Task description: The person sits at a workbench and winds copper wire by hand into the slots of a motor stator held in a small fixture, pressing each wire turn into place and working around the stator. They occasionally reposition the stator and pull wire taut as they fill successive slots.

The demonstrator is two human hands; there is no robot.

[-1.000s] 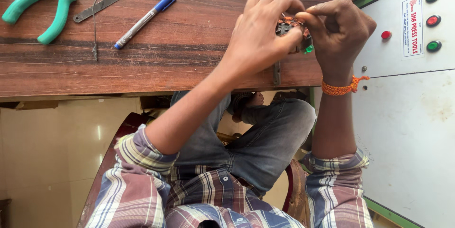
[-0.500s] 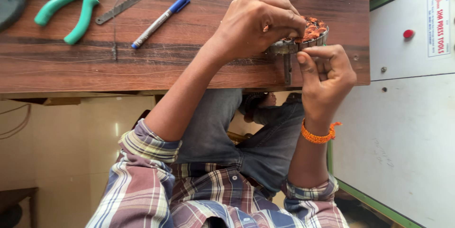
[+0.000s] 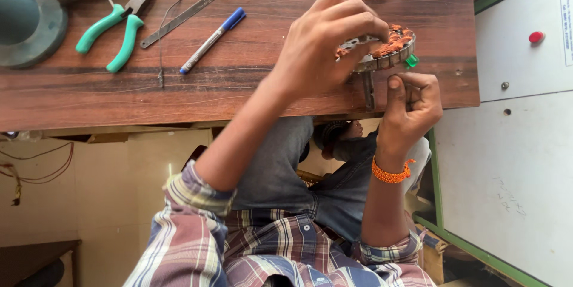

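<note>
Left hand [image 3: 325, 48] was curled over the round metal part [image 3: 382, 48], fingers closed down on its top and near rim. Part was a flat ring with copper-coloured windings around it and a small green tab on its right side; it sat at the table's [image 3: 250, 93] near edge, close to the right-hand corner. Right hand [image 3: 412, 105] was below that edge, fingers folded in, thumb pressed up against the grey metal stem hanging from the part. Couldn't tell whether the folded fingers held anything else.

Room: wood to the left of the hands was open up to the blue-capped pen [image 3: 212, 39]. Past it lay a thin steel strip [image 3: 200, 3], green-handled pliers [image 3: 116, 27] and a round dark-green base [image 3: 30, 21] at the far left corner. Right of the table stood a white cabinet [image 3: 525, 144] with green framing and a red button [image 3: 536, 37], just beside the part.

Table was dark, grained wood, smooth. Orange thread band [image 3: 391, 173] on the right wrist.
</note>
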